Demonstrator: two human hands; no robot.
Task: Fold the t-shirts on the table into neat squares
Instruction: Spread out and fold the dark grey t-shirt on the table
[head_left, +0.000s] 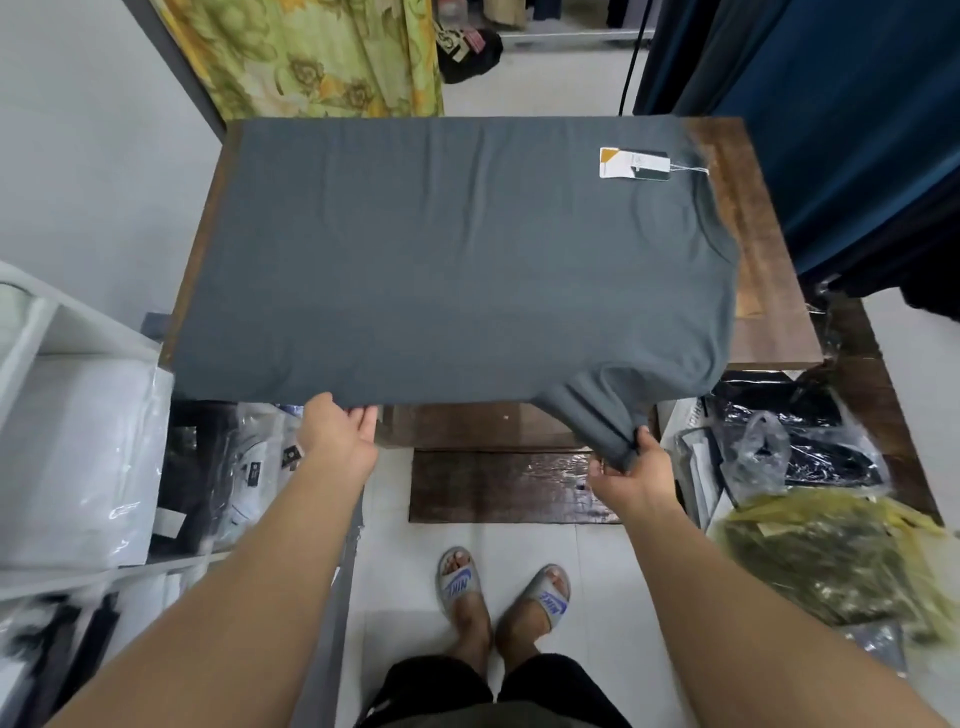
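Pinching the shirt (457, 260), spread flat on the table (769, 312): our left hand (337, 431) closes on the near edge, our right hand (631, 467) grips the sleeve. Light, limp cloth that will sag beyond our fingertips, so we'd hold by hems and seams.

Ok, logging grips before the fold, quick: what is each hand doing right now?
Left hand: closed on the near side edge of the grey t-shirt.
Right hand: closed on the t-shirt's sleeve.

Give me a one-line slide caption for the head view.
Grey t-shirt spread flat on the wooden table; left hand pinches its near edge, right hand grips the sleeve.
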